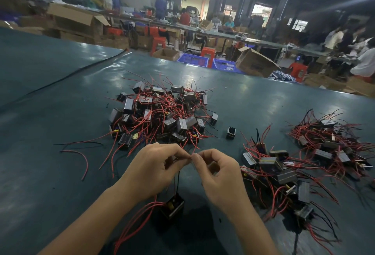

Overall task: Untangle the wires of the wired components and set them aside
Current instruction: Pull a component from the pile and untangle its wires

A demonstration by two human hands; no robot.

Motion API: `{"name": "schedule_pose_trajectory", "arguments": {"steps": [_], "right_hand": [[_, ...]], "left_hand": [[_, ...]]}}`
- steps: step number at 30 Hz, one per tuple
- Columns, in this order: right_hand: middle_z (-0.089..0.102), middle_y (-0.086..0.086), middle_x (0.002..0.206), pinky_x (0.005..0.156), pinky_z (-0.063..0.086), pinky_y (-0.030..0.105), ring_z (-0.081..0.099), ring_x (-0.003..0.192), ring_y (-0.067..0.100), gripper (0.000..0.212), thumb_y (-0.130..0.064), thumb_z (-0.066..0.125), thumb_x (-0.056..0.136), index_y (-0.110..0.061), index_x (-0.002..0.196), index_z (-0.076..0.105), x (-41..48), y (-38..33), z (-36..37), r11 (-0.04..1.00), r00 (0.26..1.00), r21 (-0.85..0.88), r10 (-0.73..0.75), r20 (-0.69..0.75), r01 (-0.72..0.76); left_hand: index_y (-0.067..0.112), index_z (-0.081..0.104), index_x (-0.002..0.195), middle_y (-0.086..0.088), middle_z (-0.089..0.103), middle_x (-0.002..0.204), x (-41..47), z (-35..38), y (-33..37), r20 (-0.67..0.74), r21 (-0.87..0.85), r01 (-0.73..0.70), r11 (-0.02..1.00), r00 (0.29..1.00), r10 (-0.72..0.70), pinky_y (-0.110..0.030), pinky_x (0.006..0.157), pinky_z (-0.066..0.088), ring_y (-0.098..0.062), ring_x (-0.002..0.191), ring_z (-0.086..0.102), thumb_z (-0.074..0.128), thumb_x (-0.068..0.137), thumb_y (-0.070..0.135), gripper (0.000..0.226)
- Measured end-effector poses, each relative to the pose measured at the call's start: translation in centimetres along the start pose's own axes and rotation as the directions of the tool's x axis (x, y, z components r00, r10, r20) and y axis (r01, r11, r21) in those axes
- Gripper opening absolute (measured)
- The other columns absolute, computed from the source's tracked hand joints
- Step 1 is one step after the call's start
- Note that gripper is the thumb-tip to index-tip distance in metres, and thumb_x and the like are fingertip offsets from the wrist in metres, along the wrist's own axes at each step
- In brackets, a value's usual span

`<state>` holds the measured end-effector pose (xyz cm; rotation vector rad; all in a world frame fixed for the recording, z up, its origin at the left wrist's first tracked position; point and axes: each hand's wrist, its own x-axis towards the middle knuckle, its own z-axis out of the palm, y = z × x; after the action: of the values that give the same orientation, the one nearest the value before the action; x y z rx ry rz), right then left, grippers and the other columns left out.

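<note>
Where the dark green tabletop fills most of the frame, a large tangled heap of wired components is seen at its centre, with red and black wires sticking out all round. Two smaller heaps are spread at the lower right and the right edge. In the lower middle, the left hand and right hand are held fingertip to fingertip, a thin wire pinched between the thumb and forefinger of each. A black wire is led down from the left hand to one component between the wrists. A lone component is set apart, right of the centre heap.
</note>
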<state>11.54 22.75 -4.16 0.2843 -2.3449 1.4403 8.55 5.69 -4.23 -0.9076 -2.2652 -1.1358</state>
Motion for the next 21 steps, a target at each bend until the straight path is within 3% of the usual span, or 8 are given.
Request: {"name": "schedule_pose_trajectory", "arguments": {"steps": [5, 9, 14, 16, 18, 21], "right_hand": [[0.061, -0.001, 0.064, 0.053, 0.045, 0.030, 0.048, 0.053, 0.006, 0.012, -0.024, 0.065, 0.092, -0.027, 0.081, 0.065, -0.05, 0.14, -0.15, 0.999, 0.998, -0.040, 0.012, 0.065, -0.010], [0.054, -0.005, 0.056, 0.054, 0.045, 0.038, 0.048, 0.054, 0.013, 0.022, -0.024, 0.060, 0.095, -0.017, 0.075, 0.064, 0.08, 0.17, 0.20, 0.977, 0.966, -0.024, 0.214, 0.141, -0.213], [0.043, 0.004, 0.057, 0.049, 0.027, 0.032, 0.035, 0.049, 0.017, 0.029, -0.018, 0.059, 0.095, -0.016, 0.066, 0.062, 0.22, 0.43, 0.64, 0.867, 0.878, 0.167, 0.437, 0.197, -0.469], [0.048, -0.002, 0.054, 0.049, 0.033, 0.032, 0.040, 0.048, 0.014, 0.026, -0.020, 0.062, 0.093, -0.016, 0.067, 0.064, 0.05, 0.36, 0.51, 0.928, 0.932, 0.119, 0.338, 0.134, -0.353], [0.056, -0.009, 0.059, 0.050, 0.043, 0.031, 0.047, 0.051, 0.007, 0.017, -0.023, 0.065, 0.091, -0.018, 0.075, 0.067, -0.25, 0.36, 0.21, 0.992, 0.995, -0.104, 0.076, 0.063, -0.069], [0.057, -0.014, 0.077, 0.054, 0.049, 0.031, 0.051, 0.059, 0.005, 0.007, -0.023, 0.068, 0.090, -0.017, 0.089, 0.069, -0.45, 0.13, -0.32, 0.904, 0.969, -0.349, -0.233, 0.081, 0.246]], "left_hand": [[0.021, 0.074, 0.088, 0.017, 0.069, 0.076, 0.02, -0.03, -0.03, 0.000, 0.009, -0.011, 1.000, 1.000, 0.011, -0.024, 0.064, 0.050, -0.001, 0.067, 0.061, 0.066, 0.084, 0.031, 0.013], [0.019, 0.074, 0.086, 0.014, 0.071, 0.077, 0.00, -0.10, -0.03, 0.041, 0.192, -0.117, 0.974, 0.993, 0.111, -0.024, 0.060, 0.045, -0.001, 0.060, 0.053, 0.068, 0.082, 0.029, 0.012], [0.018, 0.074, 0.082, 0.014, 0.072, 0.077, 0.01, -0.07, 0.00, 0.107, 0.266, -0.212, 0.940, 0.976, 0.190, -0.022, 0.058, 0.035, -0.005, 0.064, 0.046, 0.070, 0.081, 0.025, 0.008], [0.019, 0.074, 0.084, 0.014, 0.072, 0.078, -0.03, -0.08, -0.05, 0.092, 0.222, -0.151, 0.963, 0.987, 0.133, -0.021, 0.060, 0.036, 0.000, 0.065, 0.045, 0.070, 0.081, 0.026, 0.009], [0.019, 0.075, 0.086, 0.014, 0.072, 0.078, 0.09, -0.23, -0.25, 0.062, 0.138, -0.050, 0.989, 0.997, 0.041, -0.019, 0.066, 0.041, 0.005, 0.067, 0.049, 0.069, 0.083, 0.027, 0.010], [0.016, 0.076, 0.089, 0.011, 0.072, 0.077, 0.32, -0.45, -0.47, 0.075, -0.022, 0.068, 0.997, 0.995, -0.066, -0.028, 0.068, 0.052, -0.003, 0.070, 0.064, 0.074, 0.085, 0.018, 0.005]]}}
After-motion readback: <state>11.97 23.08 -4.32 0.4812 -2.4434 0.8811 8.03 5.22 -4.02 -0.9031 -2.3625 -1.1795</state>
